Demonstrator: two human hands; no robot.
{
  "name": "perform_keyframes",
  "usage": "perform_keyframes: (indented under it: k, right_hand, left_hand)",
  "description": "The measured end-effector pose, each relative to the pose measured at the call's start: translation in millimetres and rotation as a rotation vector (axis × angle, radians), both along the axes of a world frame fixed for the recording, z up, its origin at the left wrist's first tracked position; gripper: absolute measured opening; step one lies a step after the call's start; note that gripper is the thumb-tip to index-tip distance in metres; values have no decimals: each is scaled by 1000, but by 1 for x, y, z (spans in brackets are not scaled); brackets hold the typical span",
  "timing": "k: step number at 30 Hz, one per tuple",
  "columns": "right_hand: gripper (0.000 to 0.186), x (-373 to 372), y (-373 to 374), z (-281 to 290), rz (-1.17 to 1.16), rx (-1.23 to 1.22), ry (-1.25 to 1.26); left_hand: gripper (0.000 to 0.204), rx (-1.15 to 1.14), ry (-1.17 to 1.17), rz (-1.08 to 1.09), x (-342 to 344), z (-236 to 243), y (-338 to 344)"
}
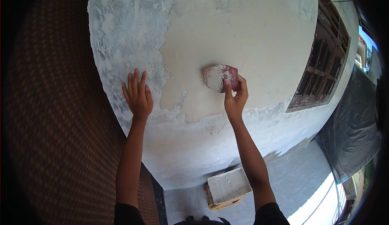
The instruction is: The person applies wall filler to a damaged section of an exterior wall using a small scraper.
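Ahead of me stands a wall (pixel 263 51) with a smooth cream patch of filler in its middle and rough bluish-white plaster around it. My left hand (pixel 138 97) rests flat on the rough part, left of the patch, fingers spread. Over the cream area my right hand (pixel 236 97) grips a flat reddish scraper (pixel 231 74) by its right side, thumb on the near face. Whitish paste coats much of the scraper's left part. Its far edge is at the wall; whether it touches cannot be told.
A tray of white paste (pixel 229 186) sits on a yellowish stand (pixel 222 204) on the tiled floor (pixel 182 204) below. A brown woven panel (pixel 65 115) borders the left. On the right are a dark wooden window (pixel 324 63) and a dark hanging sheet (pixel 352 123).
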State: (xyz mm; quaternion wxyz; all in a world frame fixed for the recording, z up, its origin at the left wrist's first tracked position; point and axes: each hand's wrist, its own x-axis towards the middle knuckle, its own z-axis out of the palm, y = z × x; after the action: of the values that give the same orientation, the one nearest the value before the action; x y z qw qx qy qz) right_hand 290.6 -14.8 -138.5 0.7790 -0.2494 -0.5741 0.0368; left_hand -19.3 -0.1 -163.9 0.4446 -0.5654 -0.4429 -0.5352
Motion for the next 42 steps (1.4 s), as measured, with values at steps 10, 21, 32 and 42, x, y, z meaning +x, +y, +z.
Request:
perform_keyframes:
  k: [10, 21, 32, 42]
  right_hand:
    - [35, 17, 21, -20, -51, -169, 346]
    - [29, -91, -17, -49, -109, 10, -115]
    - [35, 19, 5, -46, -82, -173, 555]
    - [34, -104, -14, -84, -213, -71, -328]
  left_hand:
    - [44, -32, 26, -1, -1, -3, 0]
    - [45, -32, 25, -11, -5, -4, -1]
    - [47, 3, -1, -33, -1, -3, 3]
    - [48, -23, 16, -26, -4, -6, 1]
